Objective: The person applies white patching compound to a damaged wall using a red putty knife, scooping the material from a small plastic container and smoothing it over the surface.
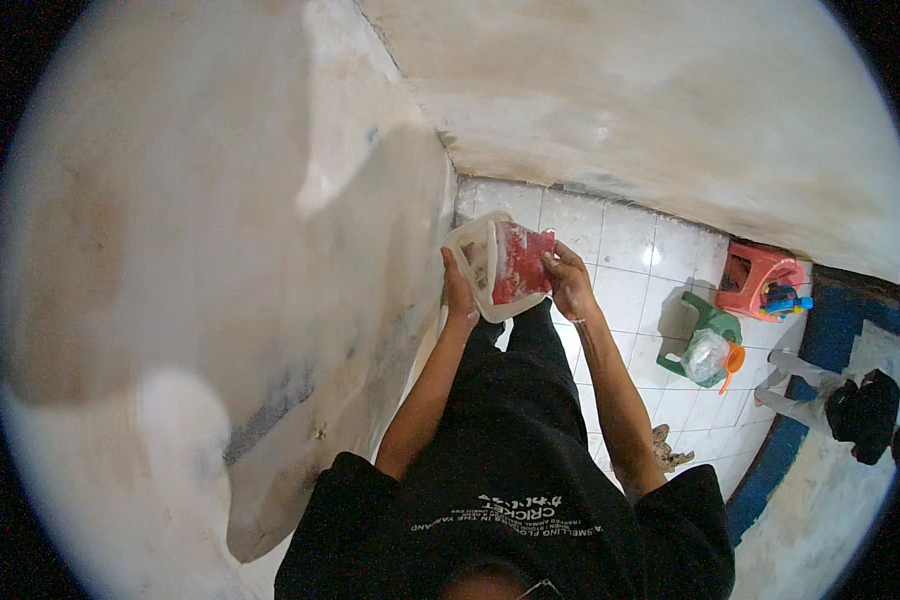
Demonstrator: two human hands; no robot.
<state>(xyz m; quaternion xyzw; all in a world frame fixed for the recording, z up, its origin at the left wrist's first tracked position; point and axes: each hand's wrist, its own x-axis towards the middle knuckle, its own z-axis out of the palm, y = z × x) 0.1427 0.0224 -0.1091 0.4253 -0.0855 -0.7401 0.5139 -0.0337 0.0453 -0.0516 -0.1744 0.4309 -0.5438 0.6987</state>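
Note:
My left hand (458,290) grips the side of a whitish plastic tub (516,309), its thumb along the wall of the tub. Whitish, lumpy material shows inside at the left. In my right hand (572,284) is a flat red putty spreader (522,264), pinched at its right edge. White smears mark the spreader, which lies across the right part of the tub's mouth and hides what is beneath. Both hands are at about waist height, in front of my black trousers (515,345).
Patchy plastered walls (220,200) rise close on the left and ahead. On the white tiled floor (620,300) to the right stand a green stool (695,312) with a clear plastic bag (705,355) and orange dipper (734,360), and a pink-red stool (745,280). Dark and pale clothing (860,412) shows farther right.

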